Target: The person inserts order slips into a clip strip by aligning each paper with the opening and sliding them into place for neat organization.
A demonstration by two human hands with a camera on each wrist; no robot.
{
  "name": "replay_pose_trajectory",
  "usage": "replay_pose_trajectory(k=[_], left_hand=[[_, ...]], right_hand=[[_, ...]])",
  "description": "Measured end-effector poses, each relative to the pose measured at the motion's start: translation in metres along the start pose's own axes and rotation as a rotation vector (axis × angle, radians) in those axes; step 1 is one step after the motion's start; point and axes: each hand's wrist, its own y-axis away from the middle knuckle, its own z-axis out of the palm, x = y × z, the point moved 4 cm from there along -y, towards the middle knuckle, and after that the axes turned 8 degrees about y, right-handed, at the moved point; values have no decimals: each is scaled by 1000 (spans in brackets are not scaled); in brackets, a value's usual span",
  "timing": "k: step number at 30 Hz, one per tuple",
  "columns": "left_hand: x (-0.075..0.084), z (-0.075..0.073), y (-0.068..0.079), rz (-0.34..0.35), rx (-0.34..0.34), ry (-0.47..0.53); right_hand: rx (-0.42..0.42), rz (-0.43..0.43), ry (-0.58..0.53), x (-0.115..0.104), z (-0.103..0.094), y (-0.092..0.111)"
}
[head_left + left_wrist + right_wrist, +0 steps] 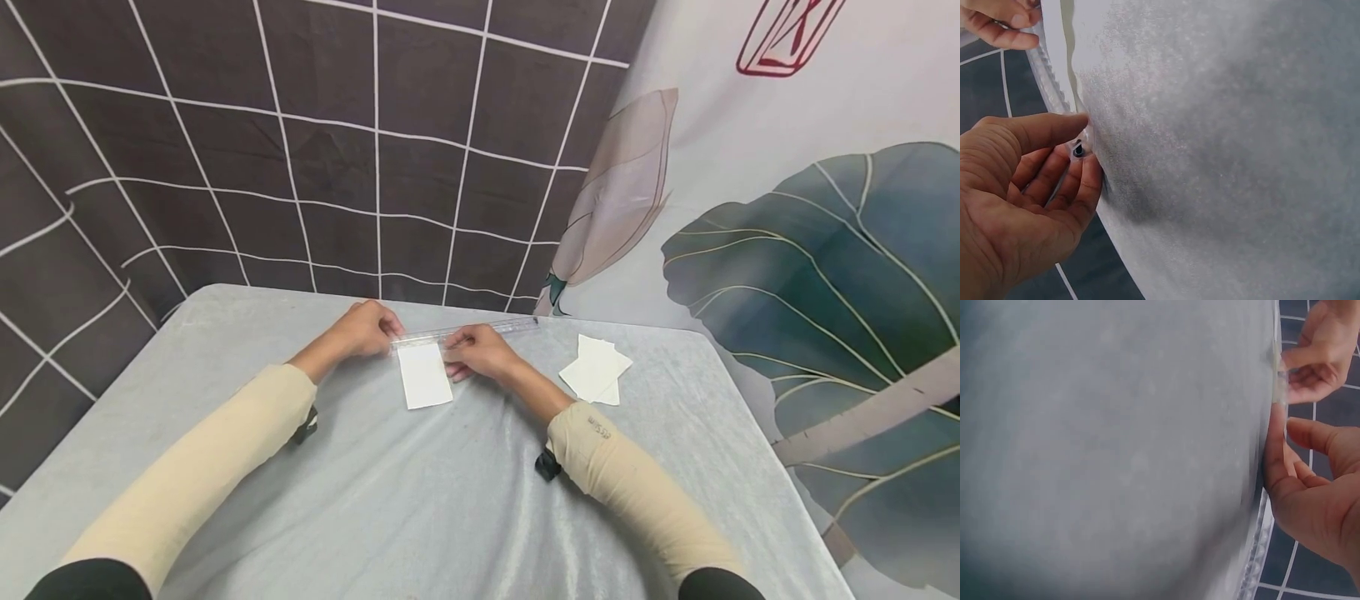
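A clear plastic ruler (513, 326) lies near the back edge of the table, across the top of a white paper card (425, 379). My left hand (367, 327) pinches the ruler's left end between thumb and fingers; a small dark round spot shows there in the left wrist view. Further right along it, my right hand (480, 352) grips the ruler with thumb and index finger beside the card's upper right corner. In the right wrist view the right fingers (1279, 450) hide part of the ruler, and the card is barely visible edge-on.
Several white paper cards (596, 371) lie overlapped to the right of my right hand. Grey cloth covers the table (420, 492). Behind it hangs a dark curtain (330, 158) with white grid lines, and a leaf-patterned curtain (817, 275) hangs at the right.
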Motion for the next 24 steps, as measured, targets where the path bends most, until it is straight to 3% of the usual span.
replay_pose_trajectory(k=[24], left_hand=[[0,0,-2,-6,-4,3]], right_hand=[[-1,3,23,16,-40,26]])
